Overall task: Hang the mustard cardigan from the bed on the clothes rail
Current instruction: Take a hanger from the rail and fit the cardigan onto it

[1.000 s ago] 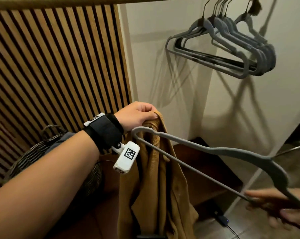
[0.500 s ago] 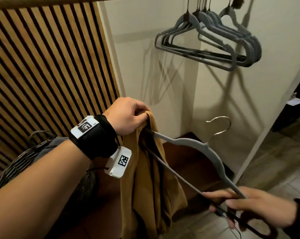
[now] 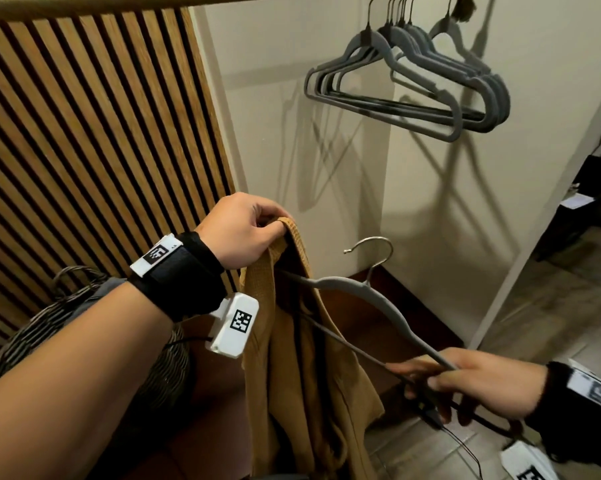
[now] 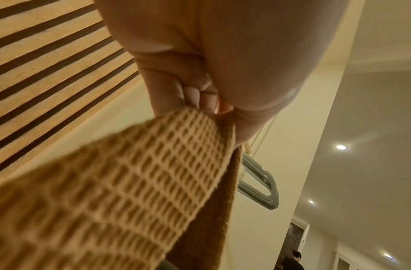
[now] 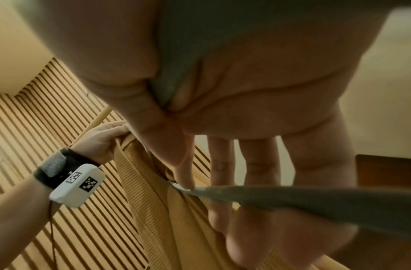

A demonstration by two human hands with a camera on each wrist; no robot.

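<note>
The cardigan [image 3: 285, 358] is mustard, in a waffle-grid knit (plainest from the left wrist). The hanger [image 3: 371, 299] pushed into it is grey with a silver hook, and the hangers on the rail [image 3: 413, 88] are the same grey. The slatted wall [image 3: 95, 133] alternates light wood and dark stripes.

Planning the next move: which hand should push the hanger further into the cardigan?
Probably the right hand: it grips the hanger, whose far end is already inside the cardigan. The left hand pinches its top edge.
</note>
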